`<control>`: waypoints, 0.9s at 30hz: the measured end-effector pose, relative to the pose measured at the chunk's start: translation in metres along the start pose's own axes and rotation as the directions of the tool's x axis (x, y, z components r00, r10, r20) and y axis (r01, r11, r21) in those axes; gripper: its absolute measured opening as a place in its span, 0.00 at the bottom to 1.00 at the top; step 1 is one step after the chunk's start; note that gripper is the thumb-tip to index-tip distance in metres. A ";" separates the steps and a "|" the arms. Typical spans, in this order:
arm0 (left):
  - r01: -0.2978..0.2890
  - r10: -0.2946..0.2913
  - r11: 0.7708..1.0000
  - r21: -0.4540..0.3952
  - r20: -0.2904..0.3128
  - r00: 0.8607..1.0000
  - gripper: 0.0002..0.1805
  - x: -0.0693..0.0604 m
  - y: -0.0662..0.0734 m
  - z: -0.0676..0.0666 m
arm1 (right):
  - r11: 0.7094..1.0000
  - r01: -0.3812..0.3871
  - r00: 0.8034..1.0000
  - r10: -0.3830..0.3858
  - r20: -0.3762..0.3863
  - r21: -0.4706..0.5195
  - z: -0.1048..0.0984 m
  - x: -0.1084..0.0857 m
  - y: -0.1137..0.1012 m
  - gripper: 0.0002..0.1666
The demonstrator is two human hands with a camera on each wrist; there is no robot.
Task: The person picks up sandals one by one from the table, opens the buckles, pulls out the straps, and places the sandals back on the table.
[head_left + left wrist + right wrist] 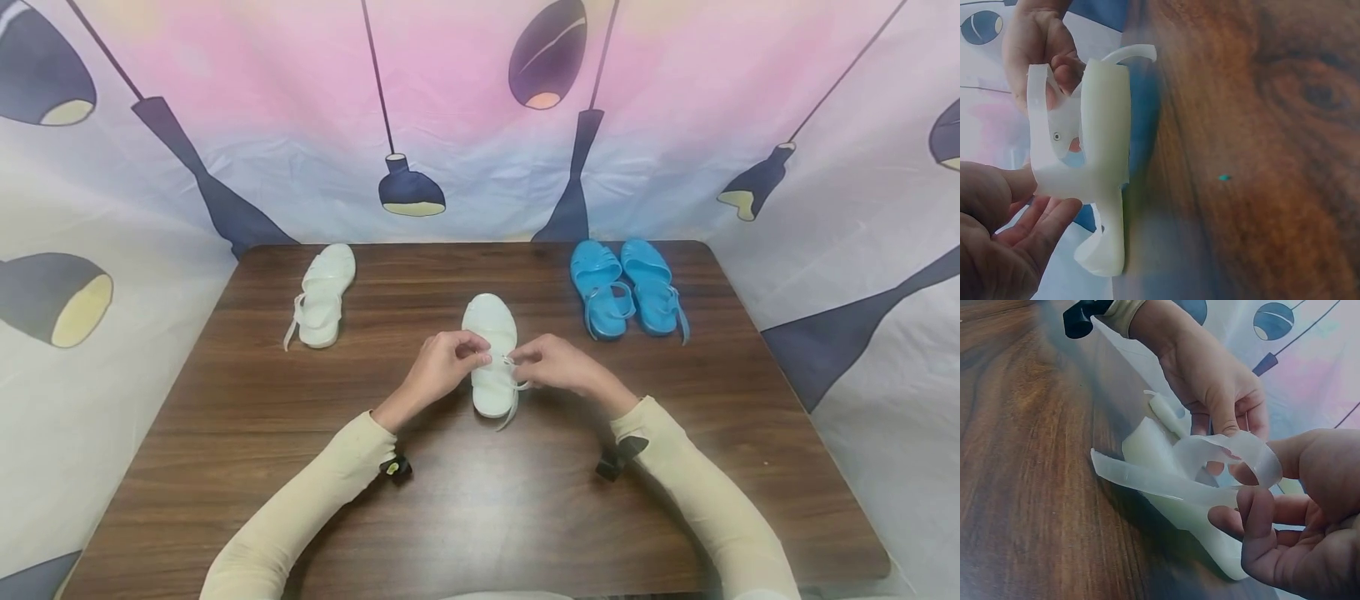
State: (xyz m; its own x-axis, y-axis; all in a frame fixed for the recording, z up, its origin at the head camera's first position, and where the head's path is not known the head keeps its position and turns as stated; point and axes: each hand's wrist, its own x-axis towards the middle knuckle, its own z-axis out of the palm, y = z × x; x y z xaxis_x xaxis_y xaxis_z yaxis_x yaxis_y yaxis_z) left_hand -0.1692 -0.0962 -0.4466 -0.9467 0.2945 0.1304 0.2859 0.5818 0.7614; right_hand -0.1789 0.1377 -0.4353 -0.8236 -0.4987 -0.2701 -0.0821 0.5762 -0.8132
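Note:
A white sandal [491, 318] lies sole down on the table, toe toward the back wall, between my two hands. My left hand [441, 367] pinches the left side of its ankle strap [1060, 178] between thumb and fingers. On the other side, my right hand [564, 365] pinches the strap near where it loops, as the right wrist view shows. The loose strap end [1147, 482] sticks out past the right fingers toward the heel. A small round metal stud [1057, 136] shows on the strap. The right fingertips partly hide the spot where the strap overlaps.
Another white sandal [327, 287] stands at the back left of the wooden table [360, 533]. At the back right are two blue sandals, one [597, 275] beside the other [649, 275]. A patterned cloth [480, 117] hangs behind the table.

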 end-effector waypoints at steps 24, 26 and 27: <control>-0.090 0.093 0.996 -0.026 0.162 0.982 0.13 0.006 -0.009 0.001 | 0.971 -0.068 0.998 0.069 0.004 0.231 0.015 -0.012 0.020 0.22; -0.099 0.102 0.995 -0.026 0.170 0.980 0.14 0.009 -0.006 0.001 | 0.980 -0.047 0.999 0.051 -0.013 0.194 0.017 -0.011 0.021 0.23; -0.105 0.108 0.994 -0.024 0.177 0.978 0.15 0.010 -0.004 0.002 | 0.983 -0.038 0.999 0.042 -0.022 0.178 0.018 -0.011 0.022 0.24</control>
State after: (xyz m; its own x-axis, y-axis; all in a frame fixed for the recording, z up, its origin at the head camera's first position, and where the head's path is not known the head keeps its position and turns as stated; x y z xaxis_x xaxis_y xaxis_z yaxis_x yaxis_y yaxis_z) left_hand -0.1800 -0.0940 -0.4496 -0.8690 0.4851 0.0976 0.3804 0.5289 0.7587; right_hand -0.1619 0.1439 -0.4591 -0.8384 -0.4595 -0.2931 0.0503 0.4702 -0.8811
